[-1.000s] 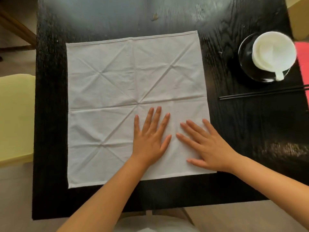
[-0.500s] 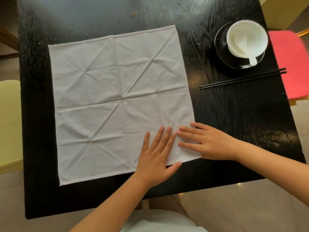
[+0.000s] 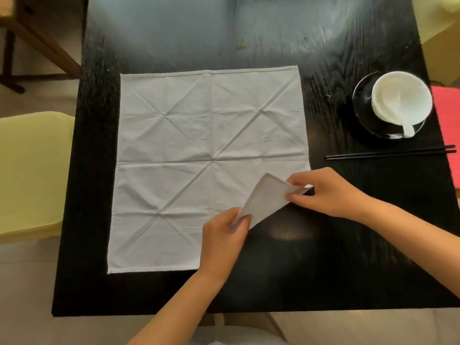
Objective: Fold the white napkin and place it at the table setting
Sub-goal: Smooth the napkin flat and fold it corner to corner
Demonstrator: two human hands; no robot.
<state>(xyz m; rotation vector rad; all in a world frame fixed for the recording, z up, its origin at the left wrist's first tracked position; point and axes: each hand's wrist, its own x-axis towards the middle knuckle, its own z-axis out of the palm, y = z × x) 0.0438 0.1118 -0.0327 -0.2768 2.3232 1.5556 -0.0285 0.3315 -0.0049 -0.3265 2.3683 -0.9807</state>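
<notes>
A white square napkin (image 3: 199, 150) lies spread flat on the black table (image 3: 336, 257), marked with creases that cross at its middle. Its near right corner is lifted and turned over toward the centre as a small triangle. My left hand (image 3: 224, 240) pinches the lower end of that folded flap. My right hand (image 3: 326, 192) pinches its right end at the napkin's right edge. The table setting sits at the far right: a white bowl (image 3: 403, 95) with a white spoon in it on a black plate (image 3: 366, 120), and black chopsticks (image 3: 390, 153) below.
A pale yellow chair seat (image 3: 29, 170) stands at the table's left side. A red seat (image 3: 448, 130) shows at the right edge. A wooden chair frame (image 3: 37, 38) stands at the far left. Bare tabletop lies beyond the napkin.
Both hands lay flat on the napkin's near right part before. Now they have pinched its near right corner and turned it up and inward.
</notes>
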